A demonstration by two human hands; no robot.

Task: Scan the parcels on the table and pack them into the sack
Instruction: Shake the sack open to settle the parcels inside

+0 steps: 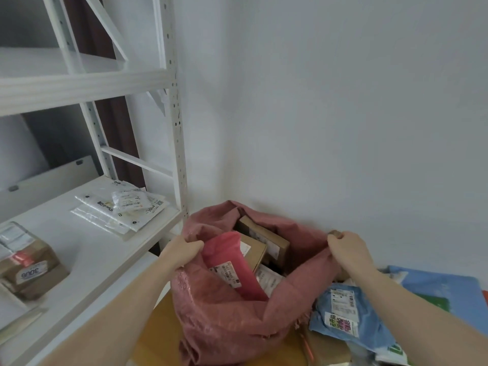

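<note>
Both arms reach out — the left hand (186, 247) and the right hand (346, 247) each grip the sack (224, 320) rim. Fingers curl tight on the cloth, pulling it wide — a pink parcel (232, 265) stands inside

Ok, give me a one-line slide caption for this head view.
Both hands, left and right, hold the pink sack open over packed parcels.

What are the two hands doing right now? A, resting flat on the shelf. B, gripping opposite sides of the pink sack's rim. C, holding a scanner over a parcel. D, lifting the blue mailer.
B: the left hand and right hand each grip the rim of the pink sack, holding it open.
</note>
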